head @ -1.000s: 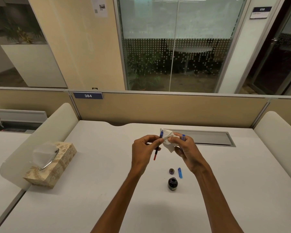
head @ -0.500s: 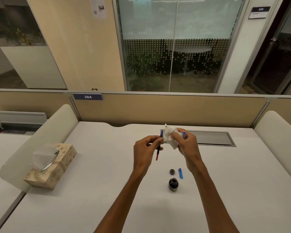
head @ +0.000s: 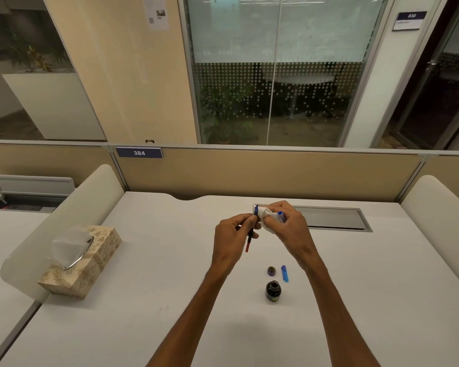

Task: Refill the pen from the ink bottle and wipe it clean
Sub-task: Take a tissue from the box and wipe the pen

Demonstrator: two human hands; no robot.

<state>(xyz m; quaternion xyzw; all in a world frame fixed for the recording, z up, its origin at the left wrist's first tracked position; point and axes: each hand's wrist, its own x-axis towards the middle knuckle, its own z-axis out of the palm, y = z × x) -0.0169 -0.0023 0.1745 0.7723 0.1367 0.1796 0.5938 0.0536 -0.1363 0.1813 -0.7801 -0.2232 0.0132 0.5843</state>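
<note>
Pen (head: 251, 231) is hanging nearly upright above the desk (head: 143, 300), left hand (head: 232, 238) pinching its barrel, tip up; right hand (head: 286, 226) is pressing a wadded tissue (head: 265, 217) against the tip, also clutching a blue piece (head: 281, 214). Open ink bottle (head: 273, 290) is standing nearer the person, its lid (head: 271, 270) and blue cap (head: 285, 273) lying just beside; tissue box (head: 90, 263) is sitting far left.

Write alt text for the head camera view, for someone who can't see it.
Above a white desk, a left hand holds a pen's inner section while the right hand presses a tissue to its tip. Below sit an open ink bottle, its cap and a blue pen part.
</note>
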